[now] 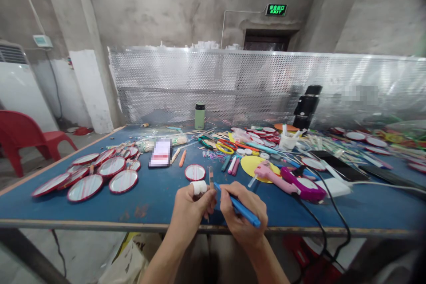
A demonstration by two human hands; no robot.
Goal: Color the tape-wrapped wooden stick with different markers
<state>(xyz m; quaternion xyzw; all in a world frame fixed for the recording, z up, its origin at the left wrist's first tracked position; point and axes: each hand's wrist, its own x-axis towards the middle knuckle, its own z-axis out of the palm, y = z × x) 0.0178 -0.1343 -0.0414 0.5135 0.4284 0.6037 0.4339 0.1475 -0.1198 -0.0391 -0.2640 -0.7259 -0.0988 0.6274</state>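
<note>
Near the table's front edge, my left hand [191,206] pinches a thin wooden craft stick [211,176] upright; it has darker bands along it. White tape [199,187] wraps one finger of that hand. My right hand [246,226] is closed around a blue marker pen [246,214], its tip end pointing at the stick; I cannot tell whether they touch. Just beyond my left hand lies a round pale disc with a red rim [195,172]. Farther off are capped markers [232,165] and an orange marker [183,158].
Several red-rimmed discs [85,187] are heaped at left beside a phone [160,153]. At right, a pink glue gun [271,175] rests on a yellow disc [248,165], with cords hanging over the edge. A green tumbler [199,116] and a black flask [306,108] stand at the back.
</note>
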